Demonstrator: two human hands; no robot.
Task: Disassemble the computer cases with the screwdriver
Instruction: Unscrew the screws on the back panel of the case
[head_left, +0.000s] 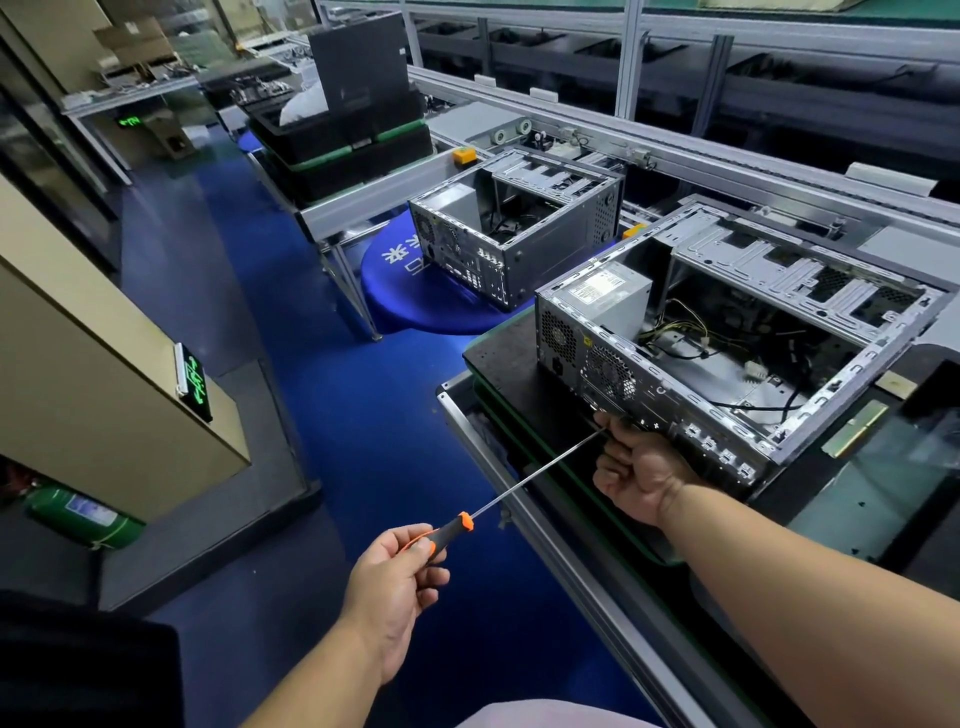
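Two hands on screwdriver (524, 486) | left hand (400, 582) grips handle | right hand (636, 470) pinches shaft tip at case (727, 343) rear | shaft axis points up-right

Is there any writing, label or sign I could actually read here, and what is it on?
Nothing reads clearly.
Blue round stool: large white characters, partly hidden by the far case, not legible.
Near green sign: lit symbols, seen at an angle, unreadable.
Far green sign: too small.
Power supply label in the near case: print too small.
Green cylinder's label: blurred.
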